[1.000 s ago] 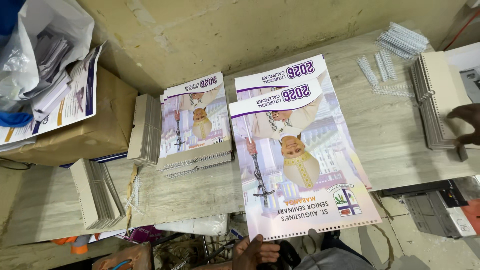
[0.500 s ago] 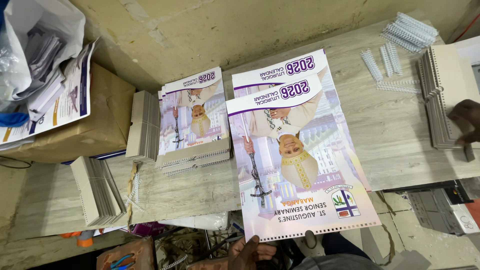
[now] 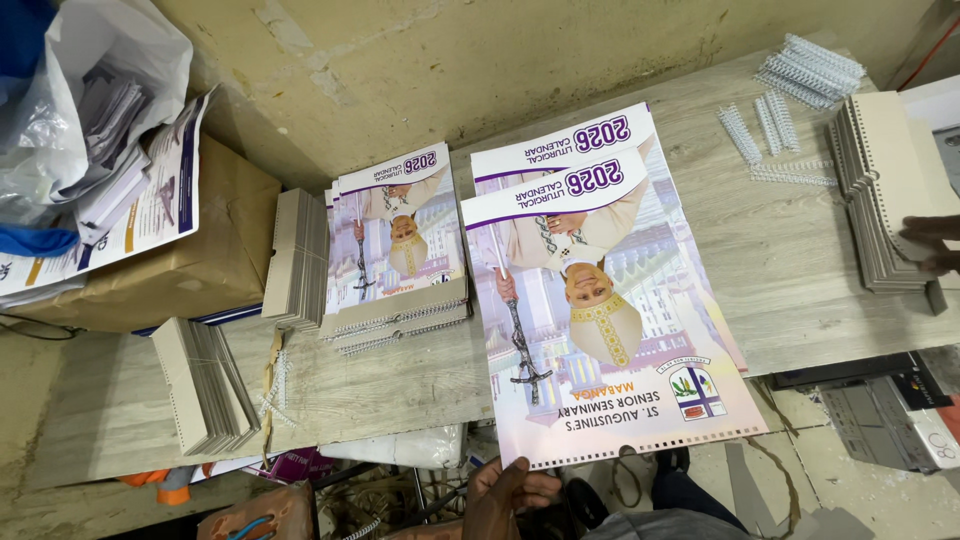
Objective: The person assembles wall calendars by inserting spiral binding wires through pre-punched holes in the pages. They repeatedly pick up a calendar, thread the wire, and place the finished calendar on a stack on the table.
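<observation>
At the bottom centre of the frame the left hand (image 3: 510,490) pinches the punched lower edge of the top calendar sheet (image 3: 600,320), thumb on the paper; that sheet lies over 1 more like it in the middle of the grey table (image 3: 800,260). At the right edge the right hand (image 3: 932,243) rests with curled fingers on a stack of beige backing boards (image 3: 880,190); I cannot tell whether it grips one. Bound calendars (image 3: 395,250) sit left of centre, white wire binding combs (image 3: 790,110) at upper right, more boards (image 3: 205,385) at lower left.
</observation>
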